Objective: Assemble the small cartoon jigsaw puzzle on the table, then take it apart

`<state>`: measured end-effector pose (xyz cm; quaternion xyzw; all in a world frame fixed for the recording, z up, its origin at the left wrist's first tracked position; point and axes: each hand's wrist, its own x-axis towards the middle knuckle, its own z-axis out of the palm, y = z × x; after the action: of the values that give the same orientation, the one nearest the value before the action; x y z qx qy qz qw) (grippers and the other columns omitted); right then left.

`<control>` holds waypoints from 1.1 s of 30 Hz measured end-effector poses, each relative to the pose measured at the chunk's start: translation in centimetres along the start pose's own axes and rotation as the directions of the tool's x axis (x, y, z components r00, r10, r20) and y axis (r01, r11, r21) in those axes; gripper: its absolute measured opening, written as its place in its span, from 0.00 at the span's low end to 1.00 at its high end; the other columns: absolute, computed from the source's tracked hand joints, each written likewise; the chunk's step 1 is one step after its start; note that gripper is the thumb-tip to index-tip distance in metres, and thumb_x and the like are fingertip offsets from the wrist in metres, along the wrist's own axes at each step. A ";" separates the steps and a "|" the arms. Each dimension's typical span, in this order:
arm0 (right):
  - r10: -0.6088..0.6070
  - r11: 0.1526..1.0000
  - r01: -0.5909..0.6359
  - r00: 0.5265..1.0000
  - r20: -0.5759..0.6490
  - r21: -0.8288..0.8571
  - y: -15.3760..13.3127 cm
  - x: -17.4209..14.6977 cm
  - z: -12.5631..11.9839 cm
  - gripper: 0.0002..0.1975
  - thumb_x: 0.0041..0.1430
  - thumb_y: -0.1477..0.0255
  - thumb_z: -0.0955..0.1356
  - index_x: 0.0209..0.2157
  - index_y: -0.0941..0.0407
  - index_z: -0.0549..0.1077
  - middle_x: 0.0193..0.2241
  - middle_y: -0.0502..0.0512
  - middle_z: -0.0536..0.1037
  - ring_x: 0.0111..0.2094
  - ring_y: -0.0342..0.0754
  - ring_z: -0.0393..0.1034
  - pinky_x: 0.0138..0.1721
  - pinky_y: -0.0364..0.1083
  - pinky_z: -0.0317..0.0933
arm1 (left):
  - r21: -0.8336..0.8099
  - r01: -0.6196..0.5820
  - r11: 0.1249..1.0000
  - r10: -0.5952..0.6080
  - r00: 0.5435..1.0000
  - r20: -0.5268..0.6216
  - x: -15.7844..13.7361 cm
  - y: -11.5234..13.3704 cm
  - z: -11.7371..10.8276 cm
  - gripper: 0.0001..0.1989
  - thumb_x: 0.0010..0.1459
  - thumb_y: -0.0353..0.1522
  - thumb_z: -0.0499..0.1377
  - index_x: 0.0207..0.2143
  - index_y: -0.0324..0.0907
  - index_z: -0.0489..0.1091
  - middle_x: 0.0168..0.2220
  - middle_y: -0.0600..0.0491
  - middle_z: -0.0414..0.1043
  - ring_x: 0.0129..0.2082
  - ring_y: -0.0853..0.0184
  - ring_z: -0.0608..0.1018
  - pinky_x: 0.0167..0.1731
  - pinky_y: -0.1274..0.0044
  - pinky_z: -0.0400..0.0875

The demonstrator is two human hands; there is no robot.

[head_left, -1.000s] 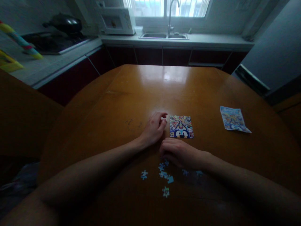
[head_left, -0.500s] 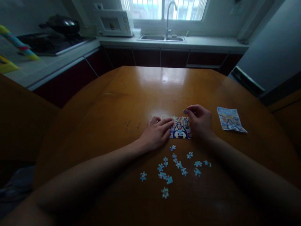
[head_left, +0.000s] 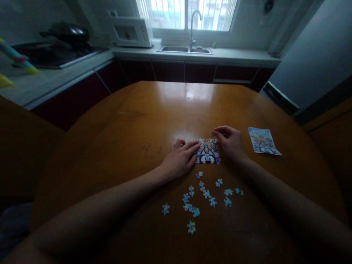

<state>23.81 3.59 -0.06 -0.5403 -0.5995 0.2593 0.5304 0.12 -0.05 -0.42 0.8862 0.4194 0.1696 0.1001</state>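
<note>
Pinching a small piece at far edge of puzzle: right hand. Left hand loosely spread, touching puzzle's left side.

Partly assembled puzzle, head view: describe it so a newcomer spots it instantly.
Find the brown wooden table. Between the left hand and right hand lies the multicoloured, squarish puzzle with a blue cartoon dog face. Unlike the loose light-blue pieces nearer the wearer and the creased printed sheet to its right, its pieces interlock, with tabs along its far edge.
</note>
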 end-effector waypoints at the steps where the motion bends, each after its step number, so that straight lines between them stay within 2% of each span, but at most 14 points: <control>1: -0.007 1.000 0.007 1.000 0.019 -0.014 -0.5 0.1 -0.2 0.07 0.56 0.67 0.73 0.32 0.57 0.80 0.30 0.56 0.82 0.31 0.49 0.75 0.34 0.48 0.67 | 0.008 0.002 1.000 -0.002 1.000 0.007 0.0 0.0 0.0 0.23 0.70 0.38 0.52 0.65 0.50 0.65 0.65 0.56 0.66 0.54 0.52 0.63 0.58 0.59 0.59; 6: -0.062 0.994 0.080 0.973 0.222 -0.072 -1.9 2.0 0.7 0.05 0.55 0.69 0.73 0.30 0.56 0.81 0.29 0.55 0.82 0.29 0.48 0.74 0.32 0.48 0.66 | 0.027 0.012 1.000 -0.013 0.999 0.032 -0.1 0.2 -0.2 0.22 0.71 0.39 0.51 0.65 0.51 0.65 0.66 0.56 0.64 0.54 0.52 0.63 0.57 0.59 0.60; 9: -0.075 0.992 0.107 0.916 0.393 -0.060 -1.3 3.7 2.2 0.03 0.53 0.72 0.73 0.28 0.56 0.81 0.27 0.55 0.82 0.28 0.47 0.74 0.32 0.47 0.66 | 0.028 0.010 1.000 -0.011 1.000 0.021 -0.1 0.2 -0.2 0.22 0.71 0.38 0.51 0.65 0.51 0.65 0.66 0.57 0.64 0.55 0.52 0.62 0.57 0.59 0.60; 11: -0.076 0.992 0.113 0.884 0.461 -0.052 -0.5 4.5 3.2 0.03 0.52 0.73 0.73 0.28 0.57 0.81 0.27 0.55 0.82 0.28 0.47 0.74 0.32 0.47 0.66 | 0.026 0.009 1.000 -0.009 1.000 0.021 -0.1 0.2 -0.2 0.22 0.71 0.38 0.52 0.65 0.51 0.65 0.66 0.57 0.64 0.54 0.53 0.63 0.57 0.59 0.60; 18: -0.097 0.993 0.119 0.866 0.490 -0.013 1.5 4.9 4.0 0.05 0.52 0.71 0.73 0.30 0.58 0.82 0.28 0.55 0.83 0.29 0.47 0.74 0.33 0.46 0.67 | 0.016 0.008 1.000 -0.009 0.999 0.031 0.0 0.2 -0.3 0.22 0.70 0.38 0.52 0.65 0.49 0.65 0.66 0.56 0.65 0.54 0.53 0.63 0.58 0.58 0.60; 27: -0.099 0.987 0.149 0.849 0.519 -0.054 1.6 4.6 4.3 0.05 0.53 0.73 0.72 0.31 0.57 0.83 0.28 0.55 0.83 0.28 0.47 0.74 0.32 0.46 0.66 | 0.025 0.015 1.000 -0.016 0.999 0.039 0.0 0.3 -0.5 0.22 0.70 0.38 0.53 0.64 0.48 0.66 0.65 0.56 0.66 0.54 0.53 0.63 0.57 0.58 0.61; 33: -0.138 0.974 0.211 0.845 0.517 -0.084 1.8 4.5 4.5 0.04 0.54 0.73 0.72 0.30 0.57 0.82 0.26 0.53 0.81 0.28 0.46 0.71 0.31 0.45 0.64 | 0.030 0.010 1.000 -0.011 0.999 0.035 0.0 0.3 -0.3 0.21 0.70 0.37 0.53 0.63 0.48 0.66 0.64 0.56 0.66 0.53 0.53 0.63 0.56 0.58 0.62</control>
<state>21.00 9.47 -1.46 -0.4314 -0.7810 0.3009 0.3366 0.21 -0.22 0.00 0.8882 0.4246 0.1472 0.0953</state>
